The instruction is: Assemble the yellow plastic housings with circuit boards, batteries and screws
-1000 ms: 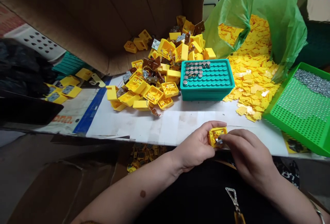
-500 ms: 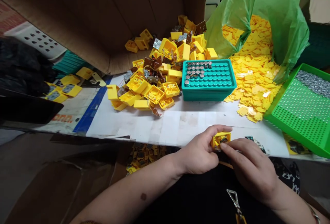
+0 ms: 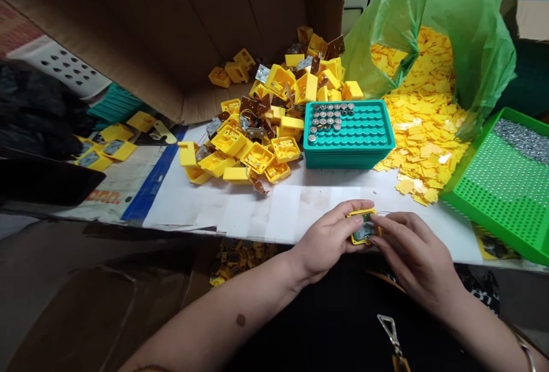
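Over the table's front edge, my left hand (image 3: 328, 238) grips a small yellow plastic case (image 3: 352, 212), its thumb on the near left side. A green and grey circuit board (image 3: 364, 228) lies across the case's opening, covering the inside. From the right, my right hand (image 3: 418, 252) reaches in with thumb and fingers closed at the board's right edge. A teal tray (image 3: 349, 158) stands beyond my hands, with button cells (image 3: 329, 115) in part of its pockets. To its left is a heap of yellow cases (image 3: 257, 158) with brown boards and wires.
Yellow flat pieces (image 3: 422, 132) spill from a green plastic bag (image 3: 476, 46). At right, a green perforated basket (image 3: 500, 198) holds small metal parts (image 3: 523, 138). A large cardboard box (image 3: 193, 35) stands behind the heap. More yellow cases (image 3: 114, 146) lie at left.
The circuit board, which was to the right behind my right fingers, now sits over the opening of the case. My right fingers have come out of the case to its right edge.
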